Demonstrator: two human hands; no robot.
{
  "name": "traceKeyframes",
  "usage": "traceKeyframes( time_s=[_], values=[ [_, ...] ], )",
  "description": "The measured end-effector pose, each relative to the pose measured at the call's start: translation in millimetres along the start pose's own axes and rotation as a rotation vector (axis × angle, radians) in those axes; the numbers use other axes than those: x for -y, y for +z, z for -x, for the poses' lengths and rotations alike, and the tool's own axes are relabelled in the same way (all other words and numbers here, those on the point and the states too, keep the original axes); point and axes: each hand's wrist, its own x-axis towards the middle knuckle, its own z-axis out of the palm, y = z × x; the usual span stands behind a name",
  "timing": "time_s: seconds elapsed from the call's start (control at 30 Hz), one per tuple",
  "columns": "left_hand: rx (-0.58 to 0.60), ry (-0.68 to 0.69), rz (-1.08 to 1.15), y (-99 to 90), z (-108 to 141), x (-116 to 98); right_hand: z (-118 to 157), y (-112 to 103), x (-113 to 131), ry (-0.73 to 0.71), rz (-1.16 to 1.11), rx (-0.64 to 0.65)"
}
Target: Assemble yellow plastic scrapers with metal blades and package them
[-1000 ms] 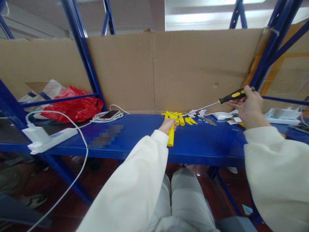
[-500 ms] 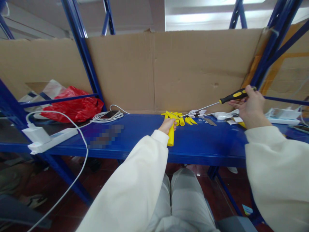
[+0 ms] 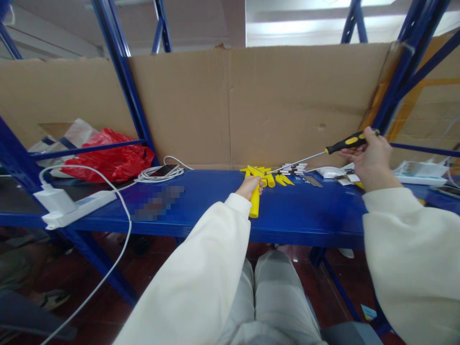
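My left hand (image 3: 250,186) is closed around a yellow tube-like piece (image 3: 254,204) over the blue shelf top. In my right hand (image 3: 373,155), raised at the right, is a long screwdriver (image 3: 347,142) with a black and yellow handle. Its thin shaft slants down to the left, and the tip ends near my left hand; whether it touches the yellow piece I cannot tell. Just behind my left hand lie several more yellow pieces (image 3: 281,180), some of them pointed. White and dark sticks (image 3: 293,168) lie beside them.
On the left are a white power strip (image 3: 81,209) with a cable, a red plastic bag (image 3: 109,155) and a coiled white cord (image 3: 158,175). A cardboard sheet (image 3: 230,105) stands along the back. At the right sits another white power strip (image 3: 422,179). Blue posts frame both sides.
My right hand and the screwdriver have shifted very slightly to the left. My left hand keeps its place on the yellow piece.
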Motion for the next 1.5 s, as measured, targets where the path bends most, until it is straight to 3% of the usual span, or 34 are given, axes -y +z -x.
traceKeyframes(
  time_s=[0.57,1.03,1.5],
  values=[
    [0.095,-0.088,0.194,-5.8,-7,-3,-7,-6,-5,0.007,-0.021,0.022],
    [0.088,-0.113,0.265,-5.8,-9,-1,-19,-14,-14,-0.053,-0.075,0.087],
    [-0.030,-0.013,0.095,-1.6,-5,2,-18,-15,-22,-0.116,-0.106,0.131]
  ],
)
